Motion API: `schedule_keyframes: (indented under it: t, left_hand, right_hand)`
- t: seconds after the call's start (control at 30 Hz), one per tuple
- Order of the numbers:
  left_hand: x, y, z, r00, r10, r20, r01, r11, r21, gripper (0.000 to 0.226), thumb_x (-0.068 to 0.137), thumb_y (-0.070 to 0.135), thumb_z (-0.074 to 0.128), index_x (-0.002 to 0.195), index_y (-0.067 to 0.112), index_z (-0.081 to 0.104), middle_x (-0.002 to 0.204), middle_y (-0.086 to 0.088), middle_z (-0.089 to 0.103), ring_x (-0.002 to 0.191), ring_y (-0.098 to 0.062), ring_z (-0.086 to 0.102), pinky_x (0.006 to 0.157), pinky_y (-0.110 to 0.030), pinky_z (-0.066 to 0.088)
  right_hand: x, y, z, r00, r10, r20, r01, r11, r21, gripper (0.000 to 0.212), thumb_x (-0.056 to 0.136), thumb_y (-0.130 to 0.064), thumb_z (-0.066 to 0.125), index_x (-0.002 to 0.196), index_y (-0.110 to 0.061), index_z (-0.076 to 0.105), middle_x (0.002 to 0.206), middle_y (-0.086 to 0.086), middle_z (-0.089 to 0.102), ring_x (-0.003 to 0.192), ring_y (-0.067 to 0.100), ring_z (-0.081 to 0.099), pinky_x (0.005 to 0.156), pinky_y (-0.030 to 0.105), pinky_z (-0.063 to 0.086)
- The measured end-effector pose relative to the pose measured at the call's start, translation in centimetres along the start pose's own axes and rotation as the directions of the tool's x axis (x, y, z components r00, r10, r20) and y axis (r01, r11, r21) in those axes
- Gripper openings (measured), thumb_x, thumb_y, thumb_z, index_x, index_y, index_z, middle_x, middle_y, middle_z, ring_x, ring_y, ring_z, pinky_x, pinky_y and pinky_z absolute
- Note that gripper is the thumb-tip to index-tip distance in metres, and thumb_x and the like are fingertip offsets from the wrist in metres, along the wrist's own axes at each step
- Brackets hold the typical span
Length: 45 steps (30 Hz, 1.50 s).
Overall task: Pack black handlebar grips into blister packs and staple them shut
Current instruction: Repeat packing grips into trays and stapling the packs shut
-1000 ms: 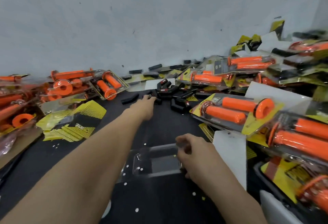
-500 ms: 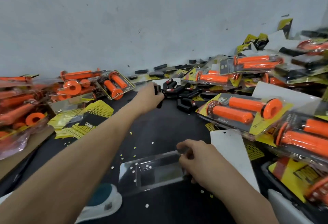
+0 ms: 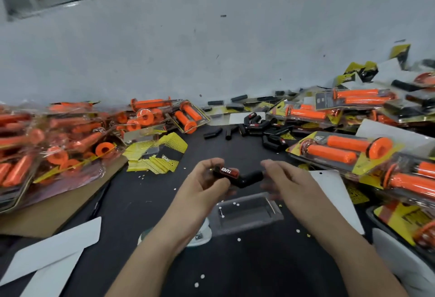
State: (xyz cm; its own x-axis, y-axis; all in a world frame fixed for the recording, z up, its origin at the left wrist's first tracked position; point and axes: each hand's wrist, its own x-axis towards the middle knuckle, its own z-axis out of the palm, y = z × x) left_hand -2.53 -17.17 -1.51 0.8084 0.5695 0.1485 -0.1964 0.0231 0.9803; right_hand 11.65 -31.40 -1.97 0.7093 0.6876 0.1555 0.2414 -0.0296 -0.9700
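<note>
Item: one black handlebar grip, bent at an angle, with a red label reading TAPER; it is held in the air over the black table, above and just behind the clear blister pack. Left hand: fingers and thumb curled round the labelled end of the grip, pinching it. Right hand: at the grip's other end, fingers motion-blurred; whether it grasps or only touches cannot be told. Blister pack: flat on the table, cavity up, with small pale paper dots scattered on and around it. White-and-teal object: on the table, partly hidden under the left forearm, touching the pack's left edge. Loose black grips: a heap at the back of the table near the wall. Packed orange grips: a stack on the right and a larger heap on the left, which lies partly on a cardboard sheet. Yellow-and-black backing cards: fanned beside the left heap. White card sheets: lower left corner; another white sheet lies by the right wrist.
</note>
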Motion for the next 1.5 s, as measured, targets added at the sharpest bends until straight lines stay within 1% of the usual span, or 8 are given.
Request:
schedule_keyframes:
  t: [0.13, 0.47, 0.7, 0.9, 1.07, 1.17, 1.27, 1.5]
  left_hand:
    - [-0.4, -0.4, 0.1, 1.0, 0.016, -0.004, -0.015, 0.998, 0.058, 0.026, 0.096, 0.003, 0.057, 0.118, 0.017, 0.056, 0.113, -0.007, 0.072, 0.103, -0.024, 0.07, 0.083, -0.027, 0.056]
    - [-0.6, 0.8, 0.0, 0.99, 0.141, 0.026, -0.125, 0.758, 0.641, 0.01, 0.093, 0.041, 0.062, 0.104, 0.041, 0.061, 0.082, 0.018, 0.066, 0.07, 0.0, 0.057, 0.063, -0.011, 0.043]
    - [-0.6, 1.0, -0.3, 0.993, 0.109, 0.055, -0.115, 0.697, 0.707, 0.022, 0.1, 0.038, 0.051, 0.121, 0.04, 0.06, 0.089, 0.009, 0.067, 0.08, -0.016, 0.061, 0.071, -0.023, 0.048]
    - [-0.1, 0.8, -0.5, 0.993, 0.09, 0.077, -0.114, 0.558, 0.822, 0.028, 0.098, 0.029, 0.056, 0.124, 0.036, 0.06, 0.102, 0.017, 0.066, 0.089, 0.003, 0.058, 0.072, -0.006, 0.042]
    - [0.2, 0.2, -0.5, 0.996, 0.069, 0.063, -0.088, 0.454, 0.887, 0.029, 0.097, 0.033, 0.056, 0.123, 0.044, 0.054, 0.111, 0.012, 0.058, 0.095, 0.002, 0.054, 0.075, -0.008, 0.04]
    - [0.2, -0.2, 0.2, 0.996, 0.021, 0.089, -0.091, 0.388, 0.917, 0.027, 0.097, 0.034, 0.057, 0.123, 0.041, 0.054, 0.111, 0.01, 0.056, 0.098, -0.003, 0.055, 0.081, -0.019, 0.045]
    - [0.3, -0.6, 0.8, 0.995, -0.015, 0.103, -0.093, 0.33, 0.939, 0.026, 0.097, 0.033, 0.056, 0.123, 0.037, 0.054, 0.11, 0.007, 0.057, 0.104, -0.011, 0.054, 0.087, -0.025, 0.044]
    - [0.5, -0.6, 1.1, 0.991, -0.036, 0.127, -0.118, 0.19, 0.975, 0.021, 0.098, 0.027, 0.052, 0.119, 0.03, 0.054, 0.109, 0.01, 0.061, 0.111, -0.015, 0.044, 0.091, -0.033, 0.043]
  right_hand:
    - [-0.2, -0.5, 0.8, 0.999, -0.045, 0.025, 0.041, 0.99, 0.135, 0.015, 0.095, -0.025, 0.065, 0.107, -0.029, 0.073, 0.089, -0.005, 0.076, 0.077, 0.008, 0.072, 0.065, 0.016, 0.055]
    - [0.3, -1.1, 0.4, 0.978, -0.209, 0.001, 0.207, 0.973, 0.102, 0.033, 0.092, -0.014, 0.069, 0.111, -0.041, 0.069, 0.105, -0.016, 0.071, 0.09, 0.01, 0.072, 0.083, 0.025, 0.059]
    - [0.3, -1.2, 0.7, 0.968, -0.249, -0.018, 0.25, 0.967, 0.057, 0.038, 0.093, -0.011, 0.067, 0.113, -0.043, 0.067, 0.109, -0.018, 0.07, 0.095, 0.007, 0.07, 0.093, 0.039, 0.056]
    - [0.1, -0.8, 0.4, 0.954, -0.293, 0.066, 0.291, 0.956, 0.028, 0.047, 0.094, -0.01, 0.065, 0.115, -0.052, 0.065, 0.114, -0.021, 0.07, 0.109, -0.004, 0.064, 0.088, 0.017, 0.05]
    - [0.8, 0.6, -0.7, 0.983, -0.153, -0.104, 0.14, 0.983, -0.123, 0.032, 0.102, -0.02, 0.053, 0.119, -0.045, 0.061, 0.113, -0.018, 0.067, 0.102, -0.003, 0.062, 0.088, 0.024, 0.05]
    - [0.6, 1.9, -0.9, 0.997, -0.008, -0.08, -0.02, 0.937, -0.348, 0.033, 0.102, -0.02, 0.05, 0.13, -0.039, 0.055, 0.125, -0.009, 0.061, 0.092, 0.0, 0.058, 0.072, 0.014, 0.043]
    - [0.3, 2.4, -0.4, 0.996, 0.08, -0.024, -0.081, 0.859, -0.506, 0.039, 0.102, -0.023, 0.05, 0.14, -0.03, 0.05, 0.133, -0.002, 0.058, 0.106, 0.01, 0.054, 0.083, 0.022, 0.044]
    - [0.4, 2.6, 0.2, 0.977, 0.211, 0.016, -0.171, 0.831, -0.53, 0.037, 0.103, -0.024, 0.047, 0.14, -0.026, 0.052, 0.124, -0.001, 0.064, 0.095, 0.016, 0.064, 0.083, 0.028, 0.051]
